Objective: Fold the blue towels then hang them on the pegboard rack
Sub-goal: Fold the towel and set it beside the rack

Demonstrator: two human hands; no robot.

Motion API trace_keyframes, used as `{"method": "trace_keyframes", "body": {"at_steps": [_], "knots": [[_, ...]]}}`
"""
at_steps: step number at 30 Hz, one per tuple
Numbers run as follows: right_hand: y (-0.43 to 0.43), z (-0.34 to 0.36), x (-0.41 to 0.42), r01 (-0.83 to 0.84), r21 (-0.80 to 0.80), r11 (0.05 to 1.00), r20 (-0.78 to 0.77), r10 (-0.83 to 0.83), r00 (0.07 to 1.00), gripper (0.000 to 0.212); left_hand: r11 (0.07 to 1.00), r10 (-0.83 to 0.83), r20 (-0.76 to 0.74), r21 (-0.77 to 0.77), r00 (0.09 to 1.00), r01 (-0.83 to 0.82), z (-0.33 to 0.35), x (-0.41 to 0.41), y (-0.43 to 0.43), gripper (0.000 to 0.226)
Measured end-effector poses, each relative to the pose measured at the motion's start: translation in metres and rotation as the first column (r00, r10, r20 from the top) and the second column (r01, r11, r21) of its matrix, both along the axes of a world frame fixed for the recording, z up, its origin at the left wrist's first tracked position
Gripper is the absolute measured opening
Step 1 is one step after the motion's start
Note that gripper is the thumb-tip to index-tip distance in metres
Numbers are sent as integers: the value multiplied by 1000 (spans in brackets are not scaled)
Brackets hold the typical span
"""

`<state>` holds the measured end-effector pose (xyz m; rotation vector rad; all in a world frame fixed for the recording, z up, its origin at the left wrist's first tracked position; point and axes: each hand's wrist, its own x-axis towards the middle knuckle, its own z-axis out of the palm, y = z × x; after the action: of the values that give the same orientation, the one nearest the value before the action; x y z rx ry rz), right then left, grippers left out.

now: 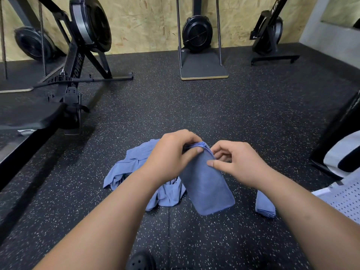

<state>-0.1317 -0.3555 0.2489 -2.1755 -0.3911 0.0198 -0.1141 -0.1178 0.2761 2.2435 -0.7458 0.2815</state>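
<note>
left hand: I grip towel top fold, fingers curled | right hand: pinches same edge | towel: folded, between both hands, long axis runs from them toward me | pile: unfolded, on floor, just left

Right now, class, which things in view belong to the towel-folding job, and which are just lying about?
Job: folded blue cloth towel, pinched by left hand and right hand; crumpled blue towel heap; second folded blue towel.
Lying about: black metal rowing machine; black fan-wheel machine on board.
</note>
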Motion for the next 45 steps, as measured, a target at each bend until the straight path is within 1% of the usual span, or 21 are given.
{"method": "trace_keyframes", "body": {"at_steps": [3,6,9,11,15,18,21,24,27,29,35,37,41,45], "knots": [[-10,-3,2,0,-112,994,-32,-3,999,20,991,83,57,-110,995,-77,6,1,4,9],[-24,-7,5,60,-241,969,-34,-70,997,24,953,206,75,-240,976,-183,12,4,13,10],[-36,-6,7,125,-328,936,-43,-147,988,25,865,328,1,-402,945,-300,16,8,23,10],[-40,-7,7,131,-360,924,-67,-166,984,25,797,372,-65,-489,926,-354,17,13,28,9],[-44,-7,8,125,-328,936,-80,-159,984,28,702,449,-175,-538,876,-467,9,24,38,6],[-42,-3,12,200,-281,939,-6,-210,978,28,619,547,-271,-505,792,-601,-1,34,46,5],[-41,3,15,332,-124,935,83,-324,943,28,552,624,-357,-428,695,-716,-13,41,53,7],[-39,7,17,389,-2,921,148,-384,911,25,509,639,-447,-364,626,-780,-19,45,56,8],[-37,11,15,423,76,903,193,-430,882,22,501,648,-467,-333,602,-799,-21,48,57,13],[-37,13,13,447,98,889,217,-457,863,20,507,654,-462,-321,600,-800,-22,49,57,15],[-37,15,13,498,65,865,216,-499,839,16,492,636,-484,-345,601,-799,-21,47,52,13],[-38,14,14,525,45,850,208,-522,827,12,493,635,-474,-360,610,-792,-19,44,51,12],[-39,14,14,530,55,846,166,-531,831,6,534,653,-410,-346,636,-772,-15,39,48,8],[-39,11,15,511,82,856,128,-517,846,5,580,640,-387,-324,664,-748,-13,36,47,6]]}}
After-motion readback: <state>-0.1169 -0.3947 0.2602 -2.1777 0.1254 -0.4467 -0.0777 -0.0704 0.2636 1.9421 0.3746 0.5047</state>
